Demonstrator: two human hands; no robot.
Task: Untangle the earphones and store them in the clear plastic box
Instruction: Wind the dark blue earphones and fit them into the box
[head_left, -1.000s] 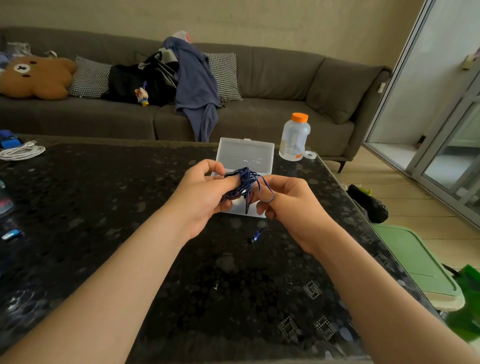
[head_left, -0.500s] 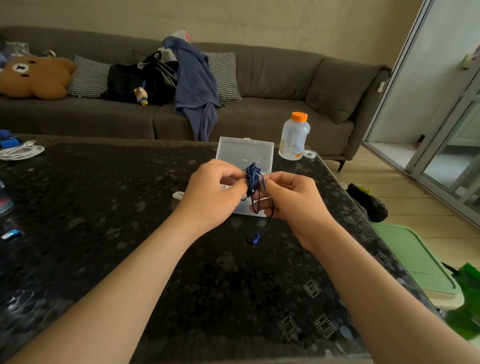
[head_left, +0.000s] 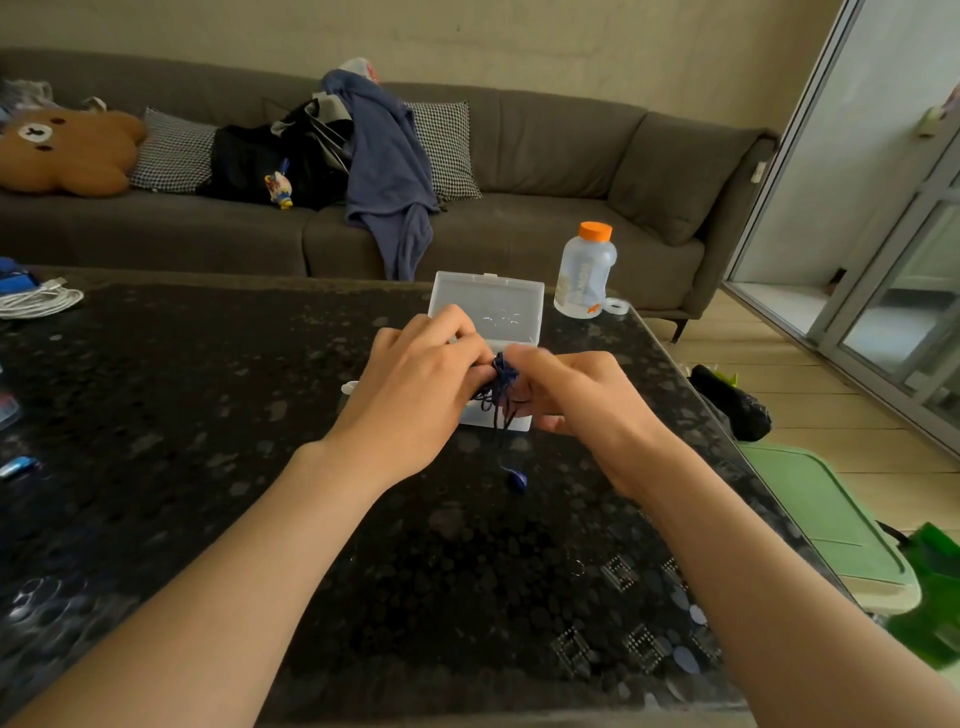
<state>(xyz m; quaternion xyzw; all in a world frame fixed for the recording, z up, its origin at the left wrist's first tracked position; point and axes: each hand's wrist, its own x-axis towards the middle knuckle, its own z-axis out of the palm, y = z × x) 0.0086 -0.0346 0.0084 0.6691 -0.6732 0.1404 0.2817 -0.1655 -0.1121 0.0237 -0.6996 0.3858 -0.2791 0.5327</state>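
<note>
– Now, the hands: what is their condition?

– Both engaged. The left hand (head_left: 415, 387) and the right hand (head_left: 582, 395) each pinch the blue earphones (head_left: 500, 379) at the fingertips, knuckles nearly touching. A second ago they stood slightly apart, with the cord spread between them and a loop round a right finger. The cord is now bunched into a tight knot.

– Location of the earphones?

– Held in the air over the front part of the clear plastic box (head_left: 488, 306), which sits open on the counter (head_left: 208, 415) with its lid raised. A few strands hang down in front of the box. One earbud (head_left: 517, 478) dangles low before it, much where it was. Whether it touches the counter, I cannot tell.

– Anything else moved?

– The hands have shifted toward the box, and the left one now covers its near corner. The orange-capped bottle (head_left: 584, 273) beside the box is unchanged.
</note>
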